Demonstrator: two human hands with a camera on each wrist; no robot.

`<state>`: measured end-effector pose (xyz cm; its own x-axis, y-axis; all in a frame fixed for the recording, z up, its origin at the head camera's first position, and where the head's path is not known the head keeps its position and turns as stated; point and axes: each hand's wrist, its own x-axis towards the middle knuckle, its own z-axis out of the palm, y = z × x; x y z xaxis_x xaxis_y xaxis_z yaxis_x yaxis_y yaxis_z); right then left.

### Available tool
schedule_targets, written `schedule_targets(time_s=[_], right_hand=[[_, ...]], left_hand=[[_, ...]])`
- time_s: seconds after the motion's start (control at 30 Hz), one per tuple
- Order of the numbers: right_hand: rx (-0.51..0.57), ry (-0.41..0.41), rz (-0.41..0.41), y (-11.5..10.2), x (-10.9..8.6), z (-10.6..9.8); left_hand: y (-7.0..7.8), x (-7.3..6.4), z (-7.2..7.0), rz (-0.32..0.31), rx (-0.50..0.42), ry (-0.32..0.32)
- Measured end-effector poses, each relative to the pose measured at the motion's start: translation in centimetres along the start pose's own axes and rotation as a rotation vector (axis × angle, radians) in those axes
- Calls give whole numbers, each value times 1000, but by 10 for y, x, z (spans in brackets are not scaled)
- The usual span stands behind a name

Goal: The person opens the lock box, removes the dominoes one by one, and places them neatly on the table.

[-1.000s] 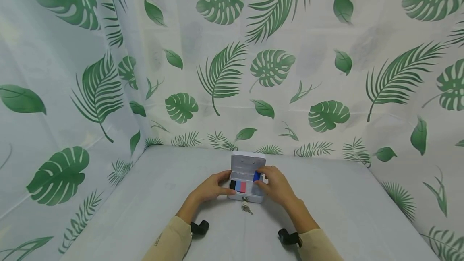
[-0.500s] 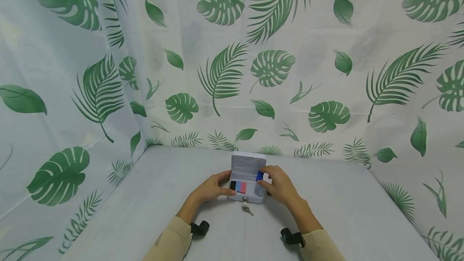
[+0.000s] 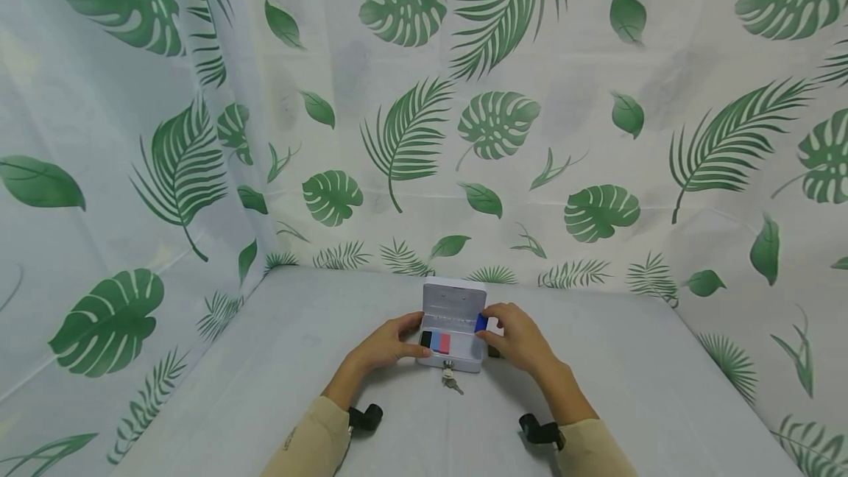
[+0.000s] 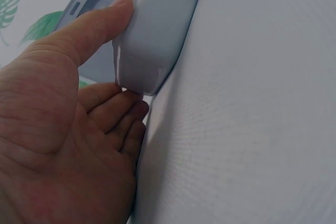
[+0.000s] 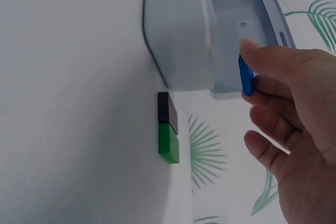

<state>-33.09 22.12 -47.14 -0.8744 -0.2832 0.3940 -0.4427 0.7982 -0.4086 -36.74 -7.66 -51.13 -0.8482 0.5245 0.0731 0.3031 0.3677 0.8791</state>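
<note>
A small white cash box [image 3: 454, 299] stands with its lid raised, a key [image 3: 452, 383] hanging from the front lock. In its left part lie a black block [image 3: 425, 338], a light blue block [image 3: 435, 341] and a pink block [image 3: 444, 343]. My left hand [image 3: 387, 344] grips the box's left end, thumb on the front rim and fingertips at the end wall in the left wrist view. Between thumb and fingers my right hand [image 3: 522, 338] pinches a flat dark blue block [image 5: 245, 78], above the box's right edge.
Beside the box's right end, a black block [image 5: 166, 107] and a green block [image 5: 168, 145] lie end to end on the white-covered table [image 3: 430, 433]. A leaf-printed curtain [image 3: 411, 146] rises behind the table's back edge.
My right hand has shifted right with the dark blue block, from over the box's inside to its right edge. The left hand and the box have stayed in place.
</note>
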Motion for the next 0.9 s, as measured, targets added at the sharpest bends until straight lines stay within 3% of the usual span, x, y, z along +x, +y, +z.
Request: schedule_targets(time_s=[0.4,0.9], right_hand=[[25,-67,112,11,-2,-11],[46,-78,149,22,-5,-15]], left_hand=[[-3,2,1,2,5,3],[-3,1,0,-6,-12,0]])
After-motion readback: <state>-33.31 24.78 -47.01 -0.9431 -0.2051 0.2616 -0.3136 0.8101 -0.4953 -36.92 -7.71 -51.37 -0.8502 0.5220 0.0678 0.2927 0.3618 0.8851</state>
